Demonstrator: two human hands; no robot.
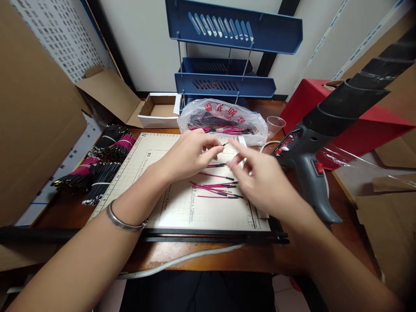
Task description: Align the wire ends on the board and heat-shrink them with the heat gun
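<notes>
My left hand point(198, 151), with a metal bangle on the wrist, is over the cutting board point(156, 208), thumb and index finger pinched on a thin wire. Only the wire's dark end point(225, 144) sticks out past the fingertips. Facing it from the right is my right hand point(256, 169), slightly blurred. Its index fingertip is close to the wire's end and its thumb is spread apart, with nothing visible between them. Below the hands, several short pink-red wires point(211, 188) with black sleeved ends lie loose on the board.
A grey heat gun point(305, 160) stands at right before a red box point(360, 117). Behind the board are a plastic bag point(224, 115) of wires, a clear cup point(275, 125), a small open box point(159, 121) and blue tiered trays point(224, 84). Bundled wires point(104, 173) lie left.
</notes>
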